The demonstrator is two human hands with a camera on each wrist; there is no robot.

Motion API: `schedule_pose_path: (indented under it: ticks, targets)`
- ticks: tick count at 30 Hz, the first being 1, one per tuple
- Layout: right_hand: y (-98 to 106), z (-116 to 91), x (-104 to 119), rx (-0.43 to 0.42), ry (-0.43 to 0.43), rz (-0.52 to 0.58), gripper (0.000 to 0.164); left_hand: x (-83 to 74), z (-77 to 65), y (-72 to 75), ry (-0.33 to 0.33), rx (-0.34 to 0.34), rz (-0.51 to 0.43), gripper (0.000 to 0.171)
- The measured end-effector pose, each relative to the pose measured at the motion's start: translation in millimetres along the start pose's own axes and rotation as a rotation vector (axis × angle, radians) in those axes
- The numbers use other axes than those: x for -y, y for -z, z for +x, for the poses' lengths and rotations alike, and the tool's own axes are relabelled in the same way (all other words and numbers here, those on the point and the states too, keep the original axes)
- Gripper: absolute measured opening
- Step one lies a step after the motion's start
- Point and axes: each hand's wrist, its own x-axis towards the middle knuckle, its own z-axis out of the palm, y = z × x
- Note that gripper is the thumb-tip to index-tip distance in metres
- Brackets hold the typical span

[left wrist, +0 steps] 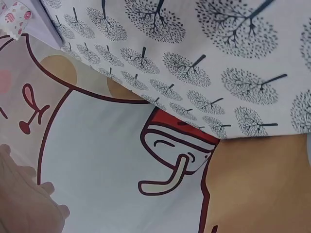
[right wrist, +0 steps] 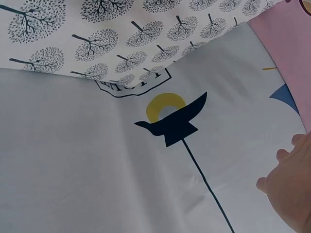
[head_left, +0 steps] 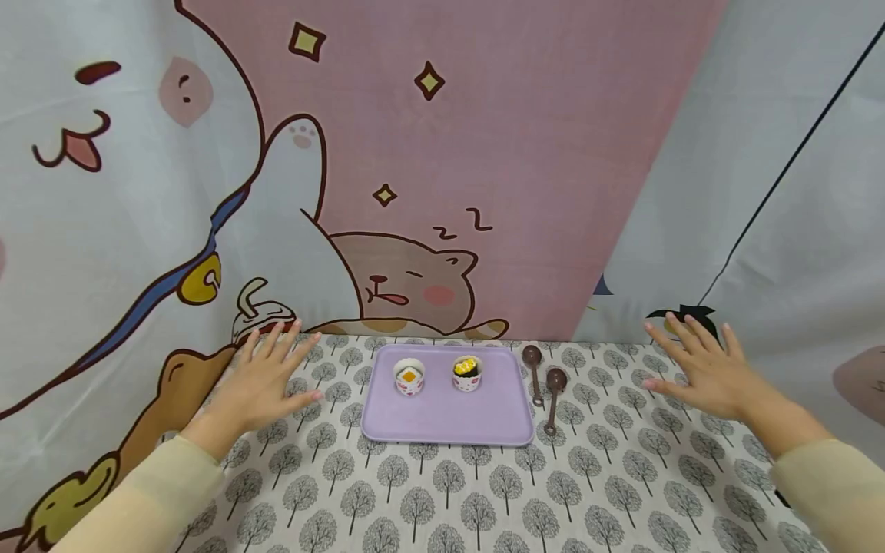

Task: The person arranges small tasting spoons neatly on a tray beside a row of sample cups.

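Note:
My left hand (head_left: pixel 266 380) hovers left of a lilac tray (head_left: pixel 449 422), its fingers spread and nothing in it. Out to the right, my right hand (head_left: pixel 712 369) is held the same way, fingers apart and holding nothing. Two small patterned paper cups stand on the tray. The left cup (head_left: pixel 409 384) has a white piece with an orange square on top (head_left: pixel 409 376). In the right cup (head_left: pixel 467 382) is something dark topped with yellow bits (head_left: pixel 466 366). Beside the tray's right edge lie two brown spoons, one farther back (head_left: pixel 531 356) and one nearer (head_left: pixel 556 379).
The table bears a white cloth with grey tree prints (head_left: pixel 449 491). Behind it hangs a curtain with cartoon animals on pink and white (head_left: pixel 539 153). In the left wrist view, the tray's corner (left wrist: pixel 47 29) and a patterned cup (left wrist: pixel 15 19) show at the upper left.

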Motion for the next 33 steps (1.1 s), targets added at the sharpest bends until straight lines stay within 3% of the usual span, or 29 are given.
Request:
schedule_pose_path:
  ticks: [19,27,33]
  targets:
    - [-5,-7,12,-0.039,0.043,0.028,0.096,-20.0,-6.4,-19.0,-0.024,-0.01,-0.044,0.093]
    - [-13,-11,15,-0.035,0.047,0.058,0.097,-28.7,-9.0,-27.6,-0.013,0.024,-0.063,0.092]
    - [-13,-11,22,-0.011,0.039,0.066,0.095,-34.4,-9.4,-30.9,-0.005,0.01,-0.1,0.09]
